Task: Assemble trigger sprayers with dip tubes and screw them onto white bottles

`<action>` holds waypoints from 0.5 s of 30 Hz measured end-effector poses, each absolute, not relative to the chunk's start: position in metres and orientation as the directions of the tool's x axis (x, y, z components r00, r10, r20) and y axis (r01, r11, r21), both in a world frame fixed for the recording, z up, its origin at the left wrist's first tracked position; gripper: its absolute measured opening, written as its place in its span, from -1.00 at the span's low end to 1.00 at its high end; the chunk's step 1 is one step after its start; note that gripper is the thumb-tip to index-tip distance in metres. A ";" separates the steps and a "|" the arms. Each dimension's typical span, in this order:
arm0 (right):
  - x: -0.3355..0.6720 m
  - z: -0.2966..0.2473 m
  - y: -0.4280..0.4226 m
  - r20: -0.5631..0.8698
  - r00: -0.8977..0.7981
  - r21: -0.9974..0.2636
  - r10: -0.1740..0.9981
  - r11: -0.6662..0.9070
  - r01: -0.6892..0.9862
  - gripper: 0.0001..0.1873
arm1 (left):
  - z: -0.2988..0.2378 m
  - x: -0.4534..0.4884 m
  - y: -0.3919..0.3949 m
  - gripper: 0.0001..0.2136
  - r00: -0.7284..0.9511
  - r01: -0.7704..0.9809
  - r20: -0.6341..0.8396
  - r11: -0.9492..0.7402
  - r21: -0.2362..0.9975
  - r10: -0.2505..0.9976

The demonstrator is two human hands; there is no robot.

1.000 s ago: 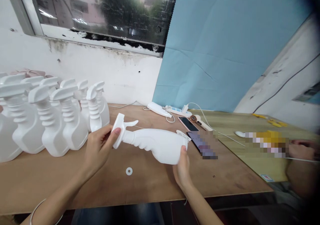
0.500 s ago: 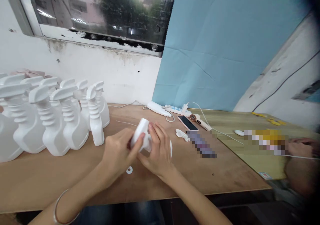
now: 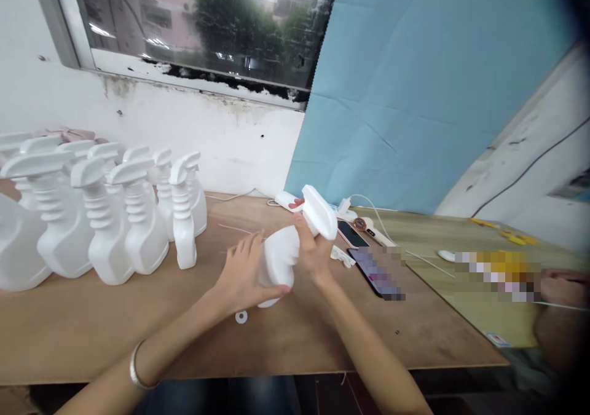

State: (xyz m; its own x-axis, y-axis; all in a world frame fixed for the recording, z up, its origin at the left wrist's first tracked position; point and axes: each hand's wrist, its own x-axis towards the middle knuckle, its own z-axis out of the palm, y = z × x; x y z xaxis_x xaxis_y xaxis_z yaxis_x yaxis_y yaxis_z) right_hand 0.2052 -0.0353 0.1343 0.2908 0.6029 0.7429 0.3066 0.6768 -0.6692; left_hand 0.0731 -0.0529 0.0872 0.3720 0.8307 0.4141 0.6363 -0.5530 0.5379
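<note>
A white spray bottle (image 3: 280,256) is held tilted above the table, its spray head (image 3: 320,213) up and to the right. My left hand (image 3: 243,275) wraps the lower body, thumb along the near side. Around the neck, just under the head, my right hand (image 3: 313,249) is closed, hiding the joint. A reddish part pokes out at the far side of the head. Below my left hand a small white ring (image 3: 241,317) lies on the table. Several similar white spray bottles (image 3: 108,243) stand upright to the left.
Beyond my right hand lie a pink-edged phone (image 3: 353,233), a dark phone (image 3: 369,267), a small white part (image 3: 342,256) and a handheld device (image 3: 369,227). A power strip with cables sits by the wall. At the far right, another person's hand (image 3: 562,286) is over the yellowish table.
The bottle has turned so its spray head now points up and right. My left hand has moved onto the body, my right hand onto the neck. The view has shifted slightly.
</note>
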 end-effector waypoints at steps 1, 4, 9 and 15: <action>0.203 0.136 -0.033 0.726 0.292 -0.687 0.623 0.681 0.256 -0.80 | 0.081 0.077 -0.051 -0.16 0.354 0.638 0.406 -0.535 0.553 0.842; 0.198 0.136 -0.026 0.692 0.233 -0.721 0.683 0.668 0.184 -0.83 | 0.074 0.084 -0.047 -0.24 0.332 0.589 0.425 -0.537 0.604 0.842; 0.187 0.125 0.001 0.638 0.217 -0.770 0.739 0.608 0.196 -0.78 | 0.074 0.067 -0.025 -0.32 0.394 0.516 0.388 -0.550 0.657 0.833; 0.145 0.117 0.053 0.721 0.146 -0.683 0.677 0.660 0.311 -0.75 | 0.056 0.035 0.013 -0.32 0.336 0.558 0.443 -0.555 0.617 0.831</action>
